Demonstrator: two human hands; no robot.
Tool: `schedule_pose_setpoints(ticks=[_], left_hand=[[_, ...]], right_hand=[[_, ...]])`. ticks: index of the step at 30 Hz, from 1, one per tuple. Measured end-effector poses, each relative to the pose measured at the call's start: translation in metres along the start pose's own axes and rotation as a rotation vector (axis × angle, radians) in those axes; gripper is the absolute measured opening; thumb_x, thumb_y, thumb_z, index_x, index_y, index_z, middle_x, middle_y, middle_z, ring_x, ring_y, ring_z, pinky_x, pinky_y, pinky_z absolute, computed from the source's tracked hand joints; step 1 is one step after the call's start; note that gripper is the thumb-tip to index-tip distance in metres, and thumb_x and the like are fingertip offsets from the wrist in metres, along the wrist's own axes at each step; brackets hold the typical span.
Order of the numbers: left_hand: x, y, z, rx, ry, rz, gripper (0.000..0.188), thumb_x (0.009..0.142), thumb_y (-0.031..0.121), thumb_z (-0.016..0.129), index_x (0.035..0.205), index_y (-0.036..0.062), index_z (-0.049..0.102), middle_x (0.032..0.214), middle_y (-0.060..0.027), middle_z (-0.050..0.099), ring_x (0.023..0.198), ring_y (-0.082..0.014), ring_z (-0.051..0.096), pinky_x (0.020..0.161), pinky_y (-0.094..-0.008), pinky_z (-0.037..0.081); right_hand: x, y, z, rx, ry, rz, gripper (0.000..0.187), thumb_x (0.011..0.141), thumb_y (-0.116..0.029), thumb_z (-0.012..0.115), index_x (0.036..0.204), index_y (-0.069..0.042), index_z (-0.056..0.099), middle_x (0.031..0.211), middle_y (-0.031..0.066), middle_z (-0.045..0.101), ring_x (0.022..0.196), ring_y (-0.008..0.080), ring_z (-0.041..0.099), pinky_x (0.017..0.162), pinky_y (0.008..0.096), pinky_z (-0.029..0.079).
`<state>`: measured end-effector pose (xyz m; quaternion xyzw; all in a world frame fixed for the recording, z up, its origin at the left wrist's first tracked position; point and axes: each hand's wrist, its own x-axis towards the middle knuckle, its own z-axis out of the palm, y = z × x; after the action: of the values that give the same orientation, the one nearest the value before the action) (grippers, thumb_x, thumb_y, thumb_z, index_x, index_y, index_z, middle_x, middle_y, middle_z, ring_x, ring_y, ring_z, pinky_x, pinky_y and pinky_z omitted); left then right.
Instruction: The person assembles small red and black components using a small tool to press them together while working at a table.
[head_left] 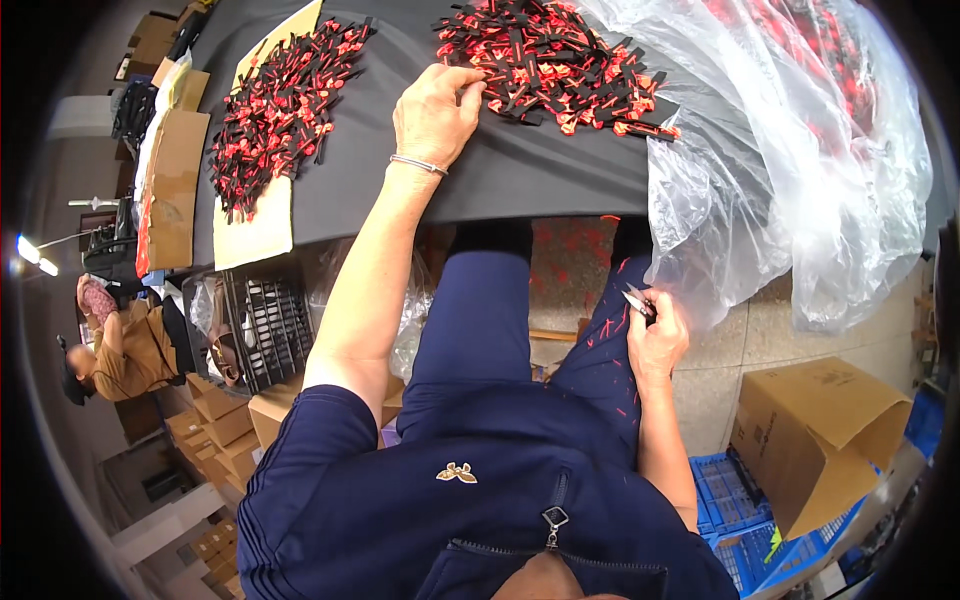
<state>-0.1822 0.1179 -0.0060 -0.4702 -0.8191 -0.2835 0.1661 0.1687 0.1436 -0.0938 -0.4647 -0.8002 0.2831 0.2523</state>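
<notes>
My left hand [437, 112] reaches to the left edge of a heap of small black-and-red fabric pieces [545, 70] on the dark-covered table. Its fingers are drawn together at the heap; what lies between the fingertips is too small to make out. In my right hand [659, 338], held low over my right thigh, is a pair of small thread snips [638, 302], their pointed blades facing up and left. Red thread scraps [607, 328] cling to my trouser leg below the blades. To the left, a second pile of similar pieces [283, 120] rests partly on a pale yellow sheet [254, 232].
A large clear plastic bag [720, 190] with more red pieces drapes over the table's right side. An open cardboard box [800, 430] sits on blue crates [722, 495] at lower right. A black crate [272, 330] stands under the table's left edge. Another person [140, 345] is at far left.
</notes>
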Motion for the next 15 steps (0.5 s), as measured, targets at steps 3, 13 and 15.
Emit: schedule_pose_setpoints(ticks=[3,13,15], left_hand=[[-0.001,0.003,-0.006,-0.068,0.048,-0.011,0.009,0.078,0.014,0.069,0.085,0.0076,0.07,0.08,-0.005,0.065,0.061,-0.0132,0.062,0.06,-0.0258,0.049],[-0.039,0.04,-0.053,-1.403,-0.322,-0.821,0.013,0.088,0.016,0.06,0.093,0.0034,0.06,0.083,-0.0053,0.065,0.067,-0.0088,0.059,0.064,-0.0221,0.05],[-0.059,0.058,-0.06,-1.522,-0.402,-0.873,0.016,0.09,0.015,0.059,0.099,0.0023,0.058,0.085,-0.0057,0.063,0.069,-0.009,0.059,0.065,-0.0221,0.05]], right_hand=[[-0.001,-0.002,-0.001,-0.011,-0.013,0.012,0.013,0.074,-0.008,0.068,0.086,-0.008,0.062,0.072,0.0104,0.064,0.067,0.0272,0.063,0.062,0.0359,0.049],[-0.014,0.003,-0.004,0.07,0.022,0.018,0.012,0.073,-0.008,0.066,0.084,-0.005,0.062,0.071,0.0124,0.063,0.066,0.0285,0.063,0.062,0.0352,0.048],[-0.018,0.0,-0.01,0.07,-0.019,0.016,0.009,0.077,-0.006,0.066,0.085,-0.004,0.062,0.071,0.0075,0.062,0.065,0.0178,0.061,0.064,0.0297,0.048]])
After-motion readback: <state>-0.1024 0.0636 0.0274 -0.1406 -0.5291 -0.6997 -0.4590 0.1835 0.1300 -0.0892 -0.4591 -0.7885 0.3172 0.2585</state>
